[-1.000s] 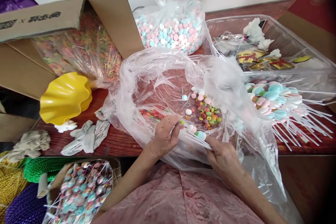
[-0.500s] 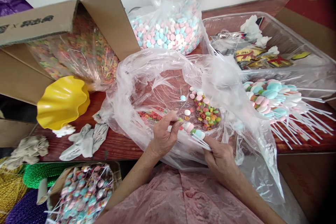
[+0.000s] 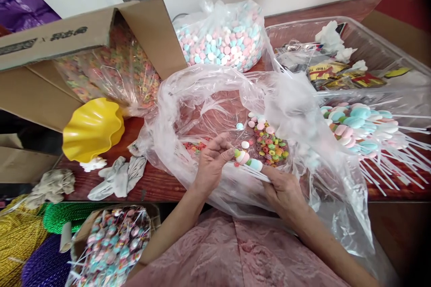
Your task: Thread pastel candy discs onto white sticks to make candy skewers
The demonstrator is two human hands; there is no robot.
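In my right hand (image 3: 284, 190) are several thin white sticks (image 3: 257, 174), gripped between thumb and fingers. Pink-and-white and blue-and-white candies with green rings make up a candy skewer (image 3: 255, 164) at the sticks' front end. My left hand (image 3: 214, 161) pinches at the other end of this skewer, thumb against fingers beside a green ring candy. Both hands are over an open clear plastic bag (image 3: 208, 74). Inside it lie loose ring candies (image 3: 271, 147) on the right, round marshmallow-like candies (image 3: 257, 122) and red rings (image 3: 194, 147) on the left.
Finished-looking candy skewers (image 3: 362, 125) lie at right, below a clear plastic bin (image 3: 350, 94). A bag of pastel candies (image 3: 224, 42) stands behind. To the left are a cardboard box (image 3: 161, 31), a yellow wavy bowl (image 3: 92, 130) and crumpled gloves (image 3: 119, 177). Wrapped skewers (image 3: 114, 246) fill a box below.
The whole view has shifted slightly, moving the scene to the right. My left thumb and fingers stay at the skewer's end, the fingers more curled; my right hand keeps hold of the sticks.
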